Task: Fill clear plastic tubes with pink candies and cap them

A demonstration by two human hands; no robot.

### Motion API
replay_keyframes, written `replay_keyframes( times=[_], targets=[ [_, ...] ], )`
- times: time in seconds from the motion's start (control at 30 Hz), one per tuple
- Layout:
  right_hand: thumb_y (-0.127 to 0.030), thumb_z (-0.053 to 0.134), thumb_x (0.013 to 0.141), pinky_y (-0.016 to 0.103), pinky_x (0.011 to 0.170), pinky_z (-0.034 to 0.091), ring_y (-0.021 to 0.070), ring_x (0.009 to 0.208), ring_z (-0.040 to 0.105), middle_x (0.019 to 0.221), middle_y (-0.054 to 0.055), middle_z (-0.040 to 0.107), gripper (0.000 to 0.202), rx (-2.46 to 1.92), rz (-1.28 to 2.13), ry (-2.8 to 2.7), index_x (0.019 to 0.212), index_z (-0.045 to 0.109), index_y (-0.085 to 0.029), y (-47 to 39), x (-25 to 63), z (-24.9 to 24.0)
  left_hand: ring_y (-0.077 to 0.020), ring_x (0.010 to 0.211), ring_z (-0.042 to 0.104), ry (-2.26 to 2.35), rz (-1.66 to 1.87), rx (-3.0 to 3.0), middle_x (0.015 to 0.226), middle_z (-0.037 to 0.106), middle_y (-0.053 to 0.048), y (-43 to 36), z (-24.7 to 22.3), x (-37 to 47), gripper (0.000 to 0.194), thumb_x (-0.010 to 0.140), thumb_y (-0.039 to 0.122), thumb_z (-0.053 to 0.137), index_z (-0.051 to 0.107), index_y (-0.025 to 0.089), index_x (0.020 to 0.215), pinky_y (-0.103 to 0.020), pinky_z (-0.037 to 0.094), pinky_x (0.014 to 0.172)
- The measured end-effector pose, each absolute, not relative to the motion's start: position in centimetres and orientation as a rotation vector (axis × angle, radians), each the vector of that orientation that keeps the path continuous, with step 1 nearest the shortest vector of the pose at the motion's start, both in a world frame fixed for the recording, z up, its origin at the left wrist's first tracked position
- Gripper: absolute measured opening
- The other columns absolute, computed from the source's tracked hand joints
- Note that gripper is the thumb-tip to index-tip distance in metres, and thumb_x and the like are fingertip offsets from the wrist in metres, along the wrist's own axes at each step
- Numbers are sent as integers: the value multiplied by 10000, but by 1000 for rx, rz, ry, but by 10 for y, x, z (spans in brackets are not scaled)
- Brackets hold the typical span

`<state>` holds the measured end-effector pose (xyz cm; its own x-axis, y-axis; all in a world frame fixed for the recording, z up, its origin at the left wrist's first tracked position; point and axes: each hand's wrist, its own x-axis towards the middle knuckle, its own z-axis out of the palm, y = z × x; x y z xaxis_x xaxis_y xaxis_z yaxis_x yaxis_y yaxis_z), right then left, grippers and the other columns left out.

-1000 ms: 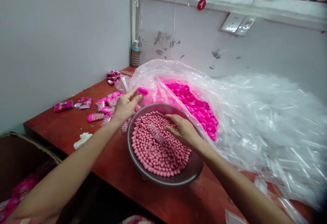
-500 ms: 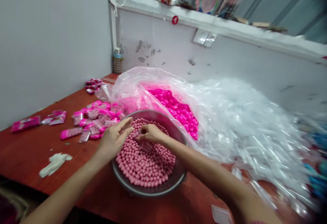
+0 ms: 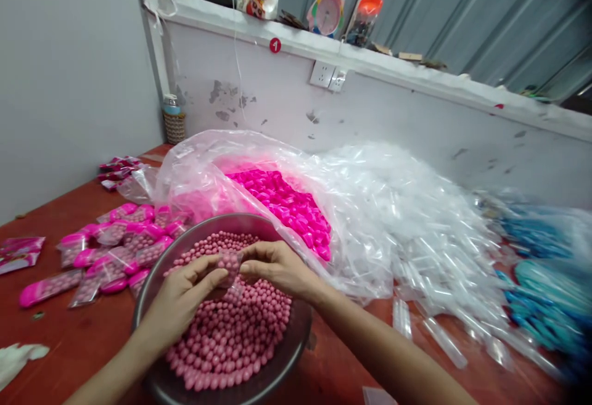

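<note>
Above a dark metal bowl (image 3: pixel 296 343) of round pink beads (image 3: pixel 231 331), my two hands meet around a small clear plastic container (image 3: pixel 228 261) with pink beads inside. My left hand (image 3: pixel 189 288) grips its left side between thumb and fingers. At its right edge my right hand (image 3: pixel 272 266) pinches with thumb and forefinger. Whether the container is a stiff tube or a soft bag, I cannot tell. Left of the bowl lies a pile of filled clear containers with pink caps (image 3: pixel 139 235). Behind the bowl, a large clear plastic bag (image 3: pixel 194 164) holds many bright pink caps (image 3: pixel 287 208).
A big heap of clear plastic tubes (image 3: pixel 398 208) covers the right of the red table (image 3: pixel 342 355). Blue bundles (image 3: pixel 536 294) lie beyond it. A pink packet (image 3: pixel 21 254) and a white scrap (image 3: pixel 21 359) are at the left. A shelf (image 3: pixel 398 75) runs along the wall.
My left hand has come in from the bowl's left rim and now grips the clear container. My right hand has lifted from the beads. The view has swung right, shifting the scene left.
</note>
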<state>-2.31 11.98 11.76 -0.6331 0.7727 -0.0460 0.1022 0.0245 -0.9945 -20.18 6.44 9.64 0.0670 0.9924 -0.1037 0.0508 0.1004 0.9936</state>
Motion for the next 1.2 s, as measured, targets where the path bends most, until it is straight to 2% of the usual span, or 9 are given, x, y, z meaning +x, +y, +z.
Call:
replay_keyframes(
  times=[0.37,0.47,0.57,0.7,0.77,0.93,1.1,1.17,1.2],
  targets=[
    [-284,474,791,245,587,422,143,607,567,644,19,617,204,-1648,501,-2146,735,627,-161,168,125,117,-206,858,637,1205,1062,1033,899,688,-10,66,85,-206,268,710,333,657,641,219,952,-284,539,773],
    [-340,497,786,278,652,448,180,737,602,852,60,657,254,-1636,409,-2395,936,616,-172,160,130,109,-222,874,631,1229,1060,1045,879,689,-19,65,85,-205,270,696,332,667,650,213,937,-304,534,787],
    [-318,581,721,359,778,455,252,1007,551,1170,128,553,452,-1572,208,-2629,1143,506,-174,138,121,93,-226,887,628,1239,1044,1055,910,687,-26,65,85,-205,283,710,338,649,645,215,965,-318,526,797],
    [-143,531,725,465,885,400,288,1159,450,1330,152,412,355,-1639,-300,-2664,1077,536,-188,119,109,55,-221,905,620,1226,1024,1112,954,679,-29,65,86,-202,273,714,331,640,649,214,961,-312,507,821],
    [-99,468,766,451,865,423,273,1141,472,1334,145,412,276,-1620,-446,-2647,1005,568,-193,121,106,41,-216,898,620,1213,1015,1132,930,683,-26,64,87,-201,263,714,325,640,651,215,952,-304,503,817],
    [-84,411,799,293,665,494,231,1068,530,1276,119,488,220,-1484,-583,-2619,843,606,-177,139,112,42,-198,871,617,1187,1026,1141,888,685,-19,59,89,-202,250,712,315,642,659,217,942,-266,504,767],
    [-149,383,813,212,447,335,201,931,587,1268,101,500,223,-1533,-794,-2349,837,604,-159,169,111,94,-198,822,616,1140,1026,1096,874,678,-34,58,88,-202,268,724,326,630,651,209,965,-269,519,680],
    [-155,387,800,219,435,273,174,747,607,1108,99,608,225,-1562,-834,-2320,839,609,-162,194,101,129,-192,796,614,1135,1040,1109,842,675,-29,58,88,-202,243,722,325,630,658,206,932,-269,517,675],
    [-165,395,791,224,442,257,162,641,588,932,89,663,220,-1602,-849,-2283,830,611,-160,209,94,149,-190,788,612,1140,1048,1115,829,671,-28,58,88,-202,231,720,324,631,660,202,915,-271,517,676]
  ],
)
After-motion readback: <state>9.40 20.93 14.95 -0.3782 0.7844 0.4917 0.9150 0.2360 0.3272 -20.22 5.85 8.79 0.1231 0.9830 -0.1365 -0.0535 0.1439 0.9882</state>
